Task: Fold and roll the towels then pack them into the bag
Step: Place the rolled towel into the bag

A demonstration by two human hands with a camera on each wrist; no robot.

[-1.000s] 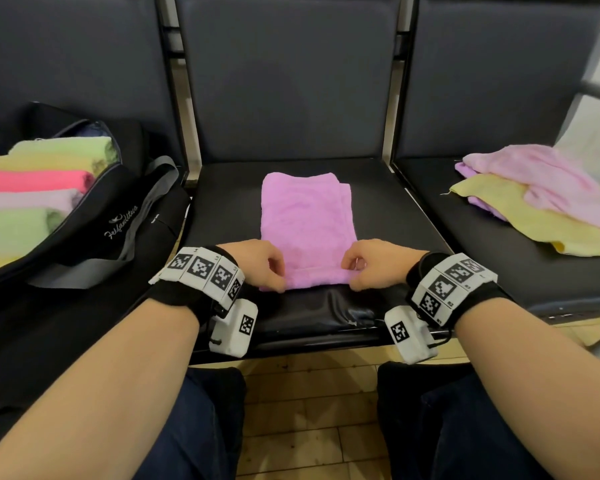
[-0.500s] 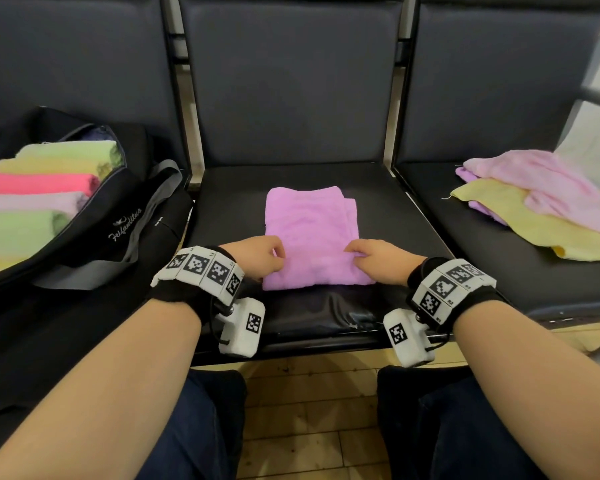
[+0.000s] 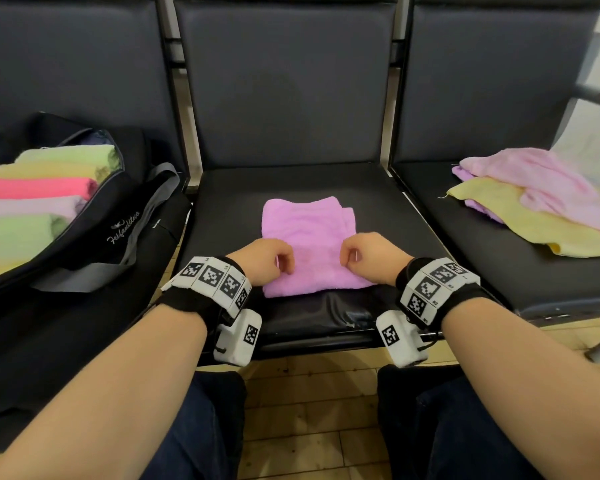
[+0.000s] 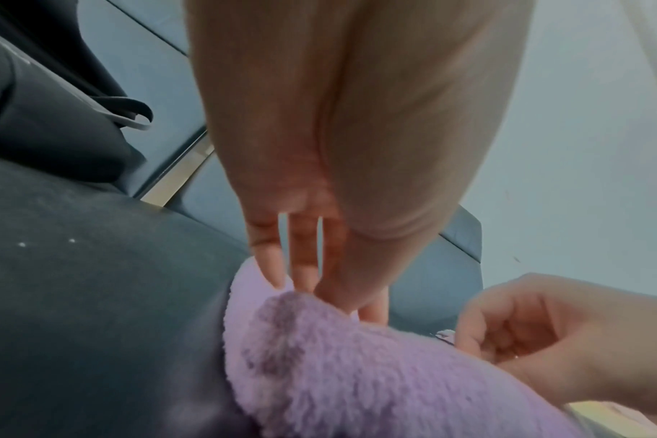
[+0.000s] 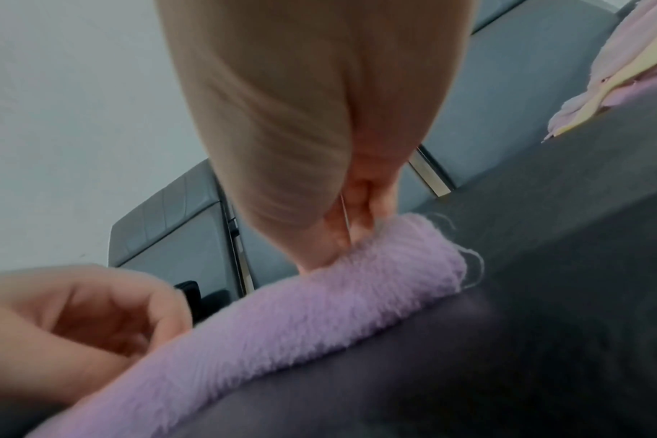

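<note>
Purple towel (image 3: 309, 233) (folded) lies under both hands' curled fingers (image 3: 286, 263).

Purple towel (image 3: 309, 244); black bag (image 3: 94, 233); dark grey seat (image 3: 388, 216); yellow-pink towel pile (image 3: 534, 202).

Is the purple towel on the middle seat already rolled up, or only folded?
Folded, with rolling just begun. The purple towel lies mostly flat on the seat; the left hand and right hand curl its near edge.
</note>
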